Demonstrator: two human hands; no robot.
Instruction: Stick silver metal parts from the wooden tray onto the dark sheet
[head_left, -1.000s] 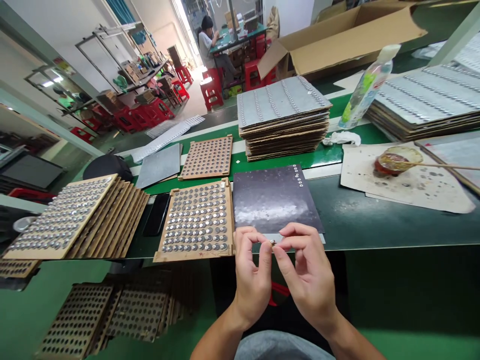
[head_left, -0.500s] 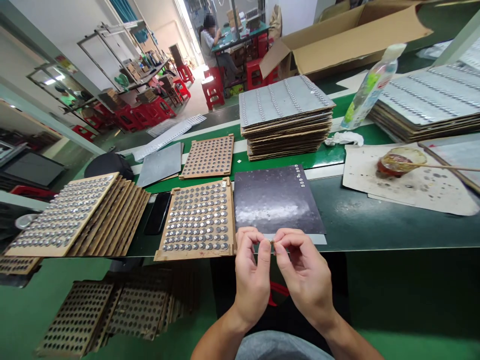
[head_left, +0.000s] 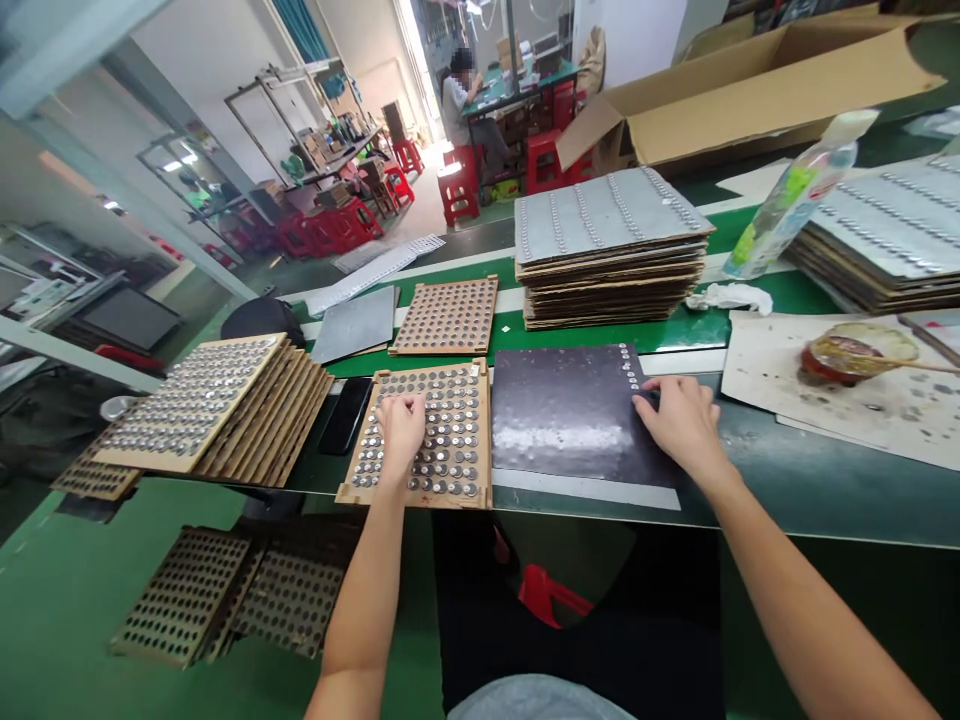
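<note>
My left hand (head_left: pixel 402 430) is over a wooden board (head_left: pixel 486 445) set with rows of round metal discs (head_left: pixel 450 455). Its fingers are curled together at the discs, hiding the fingertips and anything between them. At the upper right edge of a dark flat sheet (head_left: pixel 555 400), my right hand (head_left: pixel 681 418) has thumb and forefinger close together in a pinch. Whatever it holds is too small to make out. Just beyond that pinch, a short column of small silver pieces (head_left: pixel 628 367) lies along the sheet's edge.
Stacked disc boards (head_left: pixel 217 400) and a black phone (head_left: pixel 345 415) lie left. Behind stand another disc board (head_left: pixel 446 315) and a tall stack of grey sheets (head_left: pixel 615 265). Rightward are a bottle (head_left: pixel 795 195), crumpled tissue (head_left: pixel 731 298) and an amber-filled dish (head_left: pixel 847 355) with a stick.
My hands were together in front of the dark sheet, fingertips meeting on something tiny. They have parted: the left to the disc board, the right to the sheet's right edge. The view has shifted.
</note>
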